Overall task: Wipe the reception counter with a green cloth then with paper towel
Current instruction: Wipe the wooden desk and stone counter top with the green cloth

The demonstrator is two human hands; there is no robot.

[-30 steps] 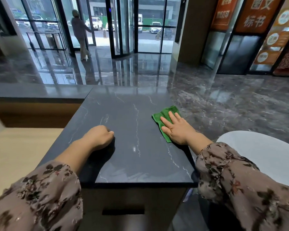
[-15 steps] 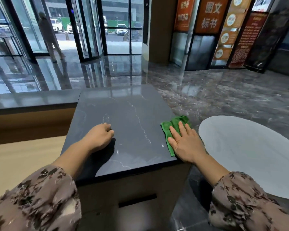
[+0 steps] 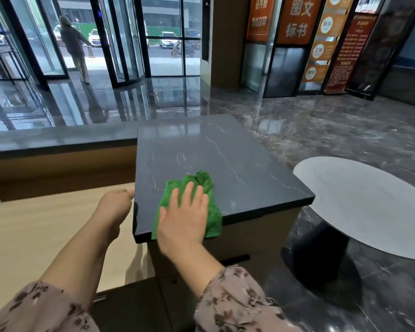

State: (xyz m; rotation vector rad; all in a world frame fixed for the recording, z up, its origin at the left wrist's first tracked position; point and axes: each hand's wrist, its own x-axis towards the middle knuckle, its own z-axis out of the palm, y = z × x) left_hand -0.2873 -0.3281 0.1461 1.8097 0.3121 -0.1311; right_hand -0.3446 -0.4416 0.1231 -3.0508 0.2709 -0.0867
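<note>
The reception counter [image 3: 230, 159] is a dark grey stone slab with thin white veins. A green cloth [image 3: 201, 185] lies bunched at its near edge, left of the middle. My right hand [image 3: 185, 216] presses flat on the cloth with straight, spread fingers. My left hand [image 3: 115, 204] is off the slab, just beside its left edge over the lower wooden desk, with the fingers loosely curled and holding nothing. No paper towel is in view.
A light wooden desk surface [image 3: 34, 236] lies lower on the left, behind it a long dark ledge [image 3: 58, 142]. A round white table [image 3: 369, 207] on a dark base stands right of the counter. A person [image 3: 74, 46] walks by the glass doors far back.
My right hand has swept the cloth from the counter's right edge leftward to its near left part. My left hand has come off the slab to beside its left edge. The view has swung right.
</note>
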